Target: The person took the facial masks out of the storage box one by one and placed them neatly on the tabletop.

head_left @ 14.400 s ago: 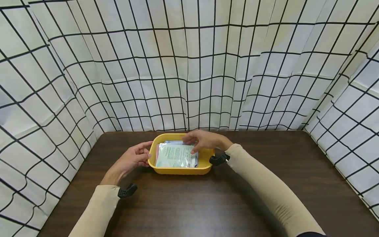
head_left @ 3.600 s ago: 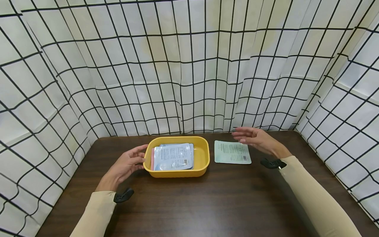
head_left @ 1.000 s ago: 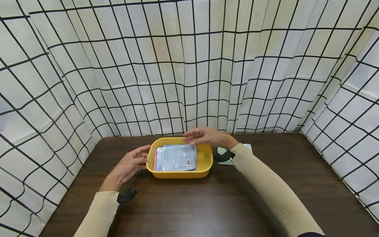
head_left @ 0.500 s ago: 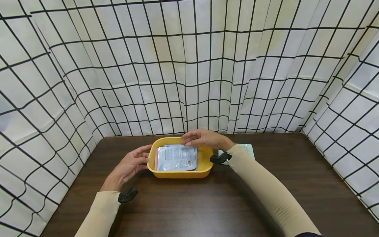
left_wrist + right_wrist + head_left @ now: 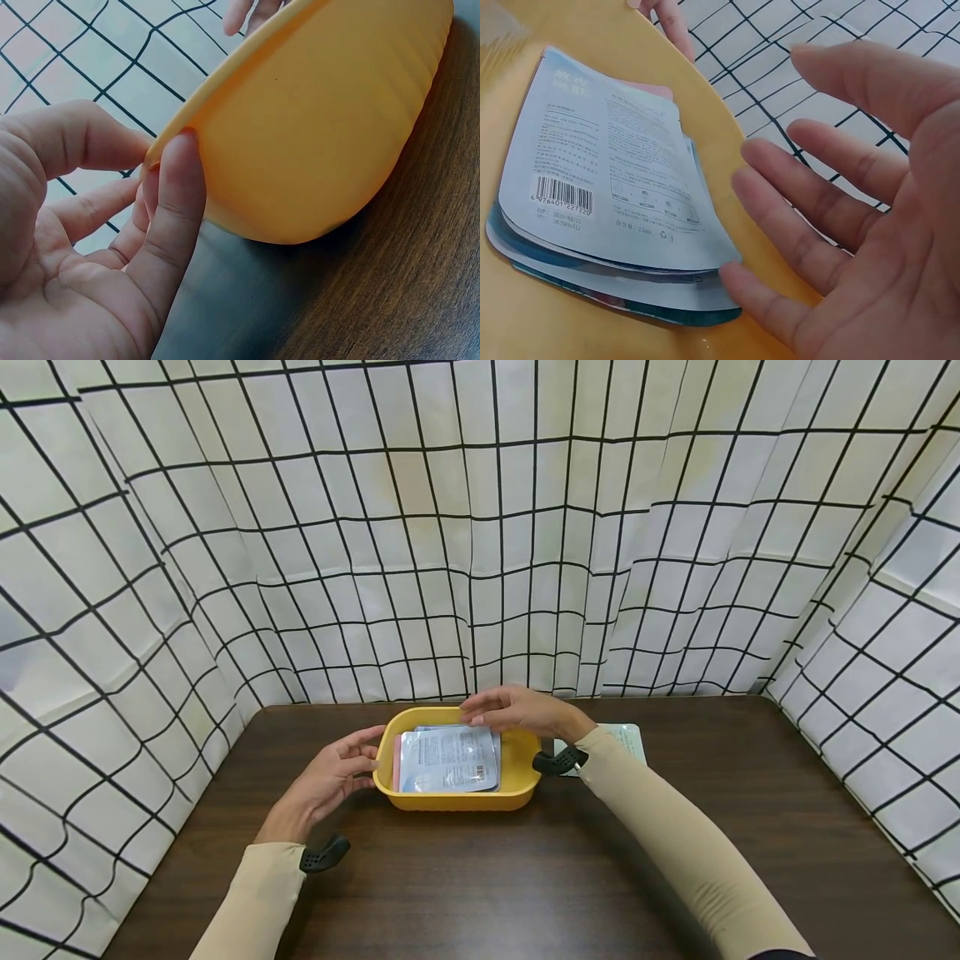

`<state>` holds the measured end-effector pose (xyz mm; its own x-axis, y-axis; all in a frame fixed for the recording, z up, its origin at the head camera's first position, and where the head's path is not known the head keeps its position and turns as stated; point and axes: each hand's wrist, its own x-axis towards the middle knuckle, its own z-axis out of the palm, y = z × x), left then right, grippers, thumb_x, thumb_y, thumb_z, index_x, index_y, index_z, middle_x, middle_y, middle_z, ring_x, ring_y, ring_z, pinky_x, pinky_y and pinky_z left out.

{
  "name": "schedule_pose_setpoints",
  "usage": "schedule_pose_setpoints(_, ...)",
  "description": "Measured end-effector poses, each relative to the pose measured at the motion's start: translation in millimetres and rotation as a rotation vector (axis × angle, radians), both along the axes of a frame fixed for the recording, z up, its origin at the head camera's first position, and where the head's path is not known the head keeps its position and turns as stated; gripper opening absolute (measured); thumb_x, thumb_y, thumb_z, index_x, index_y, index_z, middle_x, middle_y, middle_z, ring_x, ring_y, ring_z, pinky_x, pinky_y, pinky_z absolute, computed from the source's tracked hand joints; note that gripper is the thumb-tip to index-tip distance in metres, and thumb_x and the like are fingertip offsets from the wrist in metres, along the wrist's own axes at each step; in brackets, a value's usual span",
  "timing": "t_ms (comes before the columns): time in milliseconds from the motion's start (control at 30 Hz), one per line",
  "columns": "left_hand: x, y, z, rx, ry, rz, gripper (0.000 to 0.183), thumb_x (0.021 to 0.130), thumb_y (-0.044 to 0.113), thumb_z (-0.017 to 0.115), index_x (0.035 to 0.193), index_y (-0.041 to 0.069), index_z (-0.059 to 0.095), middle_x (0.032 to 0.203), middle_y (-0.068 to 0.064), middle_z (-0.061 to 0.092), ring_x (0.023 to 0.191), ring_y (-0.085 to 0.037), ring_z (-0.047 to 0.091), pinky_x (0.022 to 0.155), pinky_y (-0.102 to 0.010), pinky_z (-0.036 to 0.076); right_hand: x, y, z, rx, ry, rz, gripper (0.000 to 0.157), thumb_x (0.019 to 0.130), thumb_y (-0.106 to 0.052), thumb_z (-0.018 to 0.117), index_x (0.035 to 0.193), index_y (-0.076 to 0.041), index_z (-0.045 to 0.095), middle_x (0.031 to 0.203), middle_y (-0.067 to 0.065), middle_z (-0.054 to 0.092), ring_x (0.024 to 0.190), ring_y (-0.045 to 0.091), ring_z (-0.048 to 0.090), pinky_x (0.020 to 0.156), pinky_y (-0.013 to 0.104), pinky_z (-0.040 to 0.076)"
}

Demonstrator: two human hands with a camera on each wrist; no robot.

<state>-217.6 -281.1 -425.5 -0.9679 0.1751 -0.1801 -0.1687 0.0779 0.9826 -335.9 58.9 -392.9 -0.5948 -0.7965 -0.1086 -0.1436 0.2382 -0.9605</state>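
At its left end, a yellow plastic basin [image 5: 517, 768] is pinched at the rim by my left hand [image 5: 327, 781], the thumb and a finger meeting at the edge in the left wrist view. Inside lies a stack of flat foil packets: a pale blue printed packet [image 5: 607, 165] with a barcode on top, a pink packet [image 5: 397, 762] showing at the left, and a darker edge below. My right hand [image 5: 521, 710] hovers by the far rim with fingers spread, the little fingertip right at the top packet's corner in the right wrist view. It holds nothing.
A pale green packet [image 5: 630, 740] lies on the table right of the basin, partly hidden by the right forearm. Dark brown wooden table [image 5: 465, 877] all around. White grid-patterned curtains [image 5: 480, 527] stand behind and at both sides.
The green packet, first on top of the stack, came out onto the table at the right. My right hand then returned left over the basin. Over the last half second almost nothing moves.
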Motion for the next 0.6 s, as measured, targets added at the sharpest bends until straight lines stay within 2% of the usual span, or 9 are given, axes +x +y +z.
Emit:
schedule_pose_setpoints(300, -0.2, 0.5, 1.1, 0.009, -0.001, -0.004, 0.069, 0.097, 0.002, 0.060, 0.159, 0.011, 0.033, 0.115, -0.010, 0.057, 0.093, -0.016, 0.063, 0.082, -0.029, 0.057, -0.6, 1.4, -2.9, -0.004, -0.001, -0.033, 0.038, 0.100, -0.024, 0.065, 0.136, -0.012, 0.062, 0.142, 0.004, 0.060, 0.135, 0.029, 0.052, 0.108, 0.043, 0.047)
schedule_pose_setpoints(467, -0.1, 0.5, 1.8, 0.014, -0.002, -0.006, 0.069, 0.097, 0.003, 0.061, 0.159, 0.011, 0.033, 0.115, -0.010, 0.056, 0.094, -0.016, 0.063, 0.082, -0.029, 0.057, 0.0, 2.9, -2.2, 0.037, 0.041, -0.034, 0.040, 0.100, -0.028, 0.064, 0.136, -0.011, 0.062, 0.144, 0.009, 0.057, 0.133, 0.029, 0.054, 0.108, 0.042, 0.048)
schedule_pose_setpoints(600, -0.1, 0.8, 1.2, 0.014, 0.000, -0.006, 0.069, 0.097, 0.003, 0.061, 0.159, 0.010, 0.032, 0.115, -0.010, 0.057, 0.094, -0.016, 0.063, 0.081, -0.028, 0.057, 2.1, 3.9, -0.2, 0.072, 0.083, -0.022, 0.041, 0.100, -0.030, 0.063, 0.136, -0.011, 0.062, 0.143, 0.008, 0.058, 0.131, 0.027, 0.054, 0.108, 0.044, 0.047)
